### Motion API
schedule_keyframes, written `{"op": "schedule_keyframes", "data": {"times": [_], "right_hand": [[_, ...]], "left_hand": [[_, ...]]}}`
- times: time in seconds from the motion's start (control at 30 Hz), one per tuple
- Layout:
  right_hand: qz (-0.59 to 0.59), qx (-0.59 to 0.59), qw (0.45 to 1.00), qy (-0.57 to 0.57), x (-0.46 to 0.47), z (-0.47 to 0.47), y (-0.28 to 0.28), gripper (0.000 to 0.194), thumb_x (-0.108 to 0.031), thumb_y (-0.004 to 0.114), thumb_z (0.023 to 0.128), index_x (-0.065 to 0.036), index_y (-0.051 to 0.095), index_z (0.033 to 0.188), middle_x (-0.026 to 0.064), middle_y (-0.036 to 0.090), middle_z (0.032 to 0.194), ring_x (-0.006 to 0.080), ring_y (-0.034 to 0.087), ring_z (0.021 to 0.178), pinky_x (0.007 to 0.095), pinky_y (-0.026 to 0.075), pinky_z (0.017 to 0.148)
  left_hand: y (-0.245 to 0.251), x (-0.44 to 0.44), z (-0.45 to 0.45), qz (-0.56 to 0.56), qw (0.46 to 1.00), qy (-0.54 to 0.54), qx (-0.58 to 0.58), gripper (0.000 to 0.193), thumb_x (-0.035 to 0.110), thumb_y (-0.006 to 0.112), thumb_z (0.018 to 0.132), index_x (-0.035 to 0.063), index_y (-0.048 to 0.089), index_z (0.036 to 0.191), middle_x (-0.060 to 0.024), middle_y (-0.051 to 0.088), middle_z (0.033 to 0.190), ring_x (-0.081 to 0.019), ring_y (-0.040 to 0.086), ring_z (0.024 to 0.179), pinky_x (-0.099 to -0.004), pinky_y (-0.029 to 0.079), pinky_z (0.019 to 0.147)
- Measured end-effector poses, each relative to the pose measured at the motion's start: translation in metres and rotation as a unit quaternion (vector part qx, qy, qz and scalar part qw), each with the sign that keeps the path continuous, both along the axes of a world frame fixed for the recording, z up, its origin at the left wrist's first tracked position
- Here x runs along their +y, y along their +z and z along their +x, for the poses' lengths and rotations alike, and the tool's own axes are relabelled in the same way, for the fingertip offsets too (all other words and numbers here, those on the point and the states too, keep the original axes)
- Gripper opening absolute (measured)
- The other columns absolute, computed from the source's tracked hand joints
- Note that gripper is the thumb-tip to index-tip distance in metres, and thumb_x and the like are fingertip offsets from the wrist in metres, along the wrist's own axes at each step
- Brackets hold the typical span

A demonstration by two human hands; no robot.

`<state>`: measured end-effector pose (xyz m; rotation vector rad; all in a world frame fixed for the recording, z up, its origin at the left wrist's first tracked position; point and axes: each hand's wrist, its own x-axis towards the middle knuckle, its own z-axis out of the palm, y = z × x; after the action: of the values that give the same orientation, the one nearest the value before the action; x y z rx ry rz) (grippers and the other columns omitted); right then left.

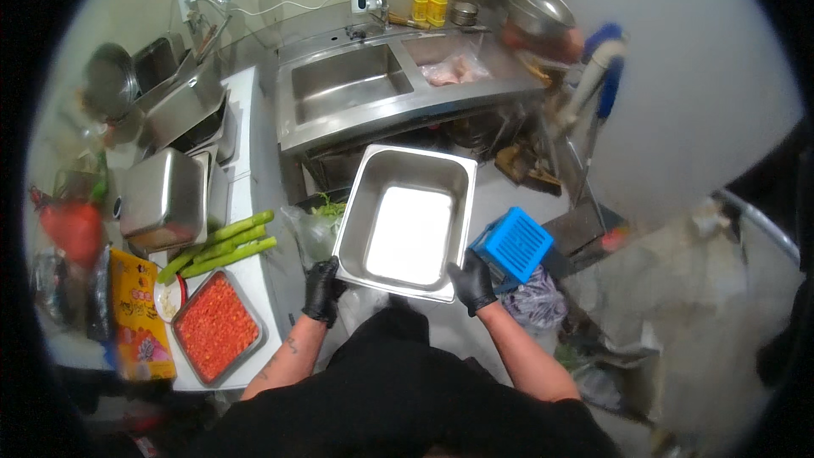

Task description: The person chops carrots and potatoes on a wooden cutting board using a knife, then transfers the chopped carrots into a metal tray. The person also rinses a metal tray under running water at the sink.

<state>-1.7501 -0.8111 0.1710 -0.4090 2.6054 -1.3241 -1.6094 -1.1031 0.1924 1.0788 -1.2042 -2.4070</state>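
Between my two hands I hold a deep rectangular stainless steel food pan (pixel 353 229) by its near corners. My left hand (pixel 322 292), in a black glove, grips the near left corner. The near right corner is in my right hand (pixel 472 282), gloved in black too. I look down into the pan, whose floor shines bright white and bears nothing. It is held out over the floor, in front of the steel sink unit (pixel 356 117). The fingers under the rim are partly hidden.
On the left, a white counter (pixel 270 305) bears a tray of chopped red peppers (pixel 216 327), several green stalks (pixel 222 243) and stacked steel pans (pixel 162 197). Bagged raw meat (pixel 455 70) lies in the right sink basin. A blue plastic basket (pixel 514 245) stands to my right, above a bag of purple vegetables (pixel 535 302).
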Motion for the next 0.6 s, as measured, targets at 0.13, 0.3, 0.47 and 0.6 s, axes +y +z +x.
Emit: {"op": "schedule_keyframes", "data": {"times": [0.13, 0.3, 0.47, 0.6], "right_hand": [[-0.036, -0.028, 0.995, 0.087, -0.014, -0.091, -0.009, 0.051, -0.026, 0.073, 0.088, 0.011, 0.059, 0.12, 0.0327, 0.067, 0.107, 0.0405, 0.067, 0.102, 0.0439, 0.052, 0.089], [0.003, -0.047, 0.983, 0.178, -0.059, -0.194, -0.004, 0.026, -0.006, 0.067, 0.09, 0.003, 0.063, 0.115, 0.0113, 0.071, 0.102, 0.0157, 0.064, 0.093, 0.0334, 0.052, 0.084], [-0.009, -0.107, 0.964, 0.243, -0.122, -0.296, 0.042, 0.028, -0.009, 0.067, 0.095, 0.001, 0.062, 0.12, 0.011, 0.07, 0.108, 0.0155, 0.062, 0.099, 0.0319, 0.051, 0.09], [-0.001, -0.174, 0.948, 0.266, -0.165, -0.384, 0.081, 0.031, -0.027, 0.063, 0.101, -0.001, 0.065, 0.119, 0.0128, 0.07, 0.104, 0.0218, 0.065, 0.092, 0.0372, 0.054, 0.083]], "left_hand": [[-0.006, -0.055, -0.06, -0.157, 0.983, -0.09, -0.018, 0.016, 0.014, 0.074, 0.092, 0.0126, 0.06, 0.087, 0.0044, 0.056, 0.073, -0.0053, 0.049, 0.061, -0.0226, 0.04, 0.054], [-0.02, -0.09, -0.157, -0.159, 0.984, -0.078, 0.002, 0.012, 0.008, 0.072, 0.091, 0.0059, 0.066, 0.1, -0.0002, 0.065, 0.088, -0.0098, 0.058, 0.077, -0.0266, 0.048, 0.071], [-0.017, -0.124, -0.225, -0.165, 0.986, -0.002, 0.027, 0.035, -0.001, 0.066, 0.088, 0.0, 0.064, 0.122, -0.0051, 0.069, 0.105, -0.0151, 0.063, 0.092, -0.0301, 0.052, 0.084], [-0.004, -0.165, -0.269, -0.174, 0.983, 0.062, -0.009, 0.048, -0.004, 0.06, 0.085, -0.0005, 0.058, 0.133, -0.0064, 0.067, 0.114, -0.0181, 0.063, 0.098, -0.0315, 0.051, 0.088]]}}
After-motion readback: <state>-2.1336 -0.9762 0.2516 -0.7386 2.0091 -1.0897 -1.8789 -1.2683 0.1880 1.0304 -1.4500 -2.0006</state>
